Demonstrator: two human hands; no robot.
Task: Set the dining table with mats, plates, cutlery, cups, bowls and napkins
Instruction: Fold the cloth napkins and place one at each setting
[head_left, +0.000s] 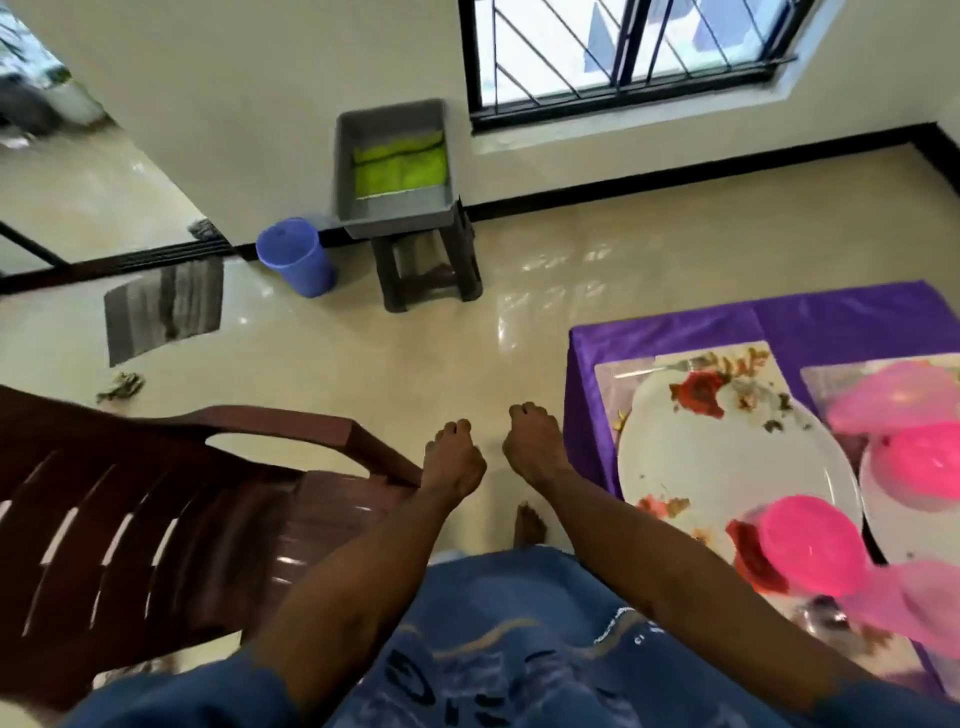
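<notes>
My left hand (453, 460) and my right hand (535, 441) are stretched out in front of me over the floor, both with fingers curled and holding nothing. The left one is right beside the end of a brown chair's armrest (332, 428). To the right stands the table under a purple cloth (675, 325). On it lies a floral mat (727, 364) with a white plate (727, 467), a pink cup (810, 545) on its side, and a second plate (883, 530) with a pink bowl (924, 462). A grey tub (389, 213) holds yellow-green cloths (400, 166).
The grey tub sits on a dark stool (426, 270) against the wall under the window. A blue bucket (296, 257) stands to its left, a grey doormat (166, 306) by the doorway. The brown plastic chair fills the lower left. Glossy tiled floor lies between.
</notes>
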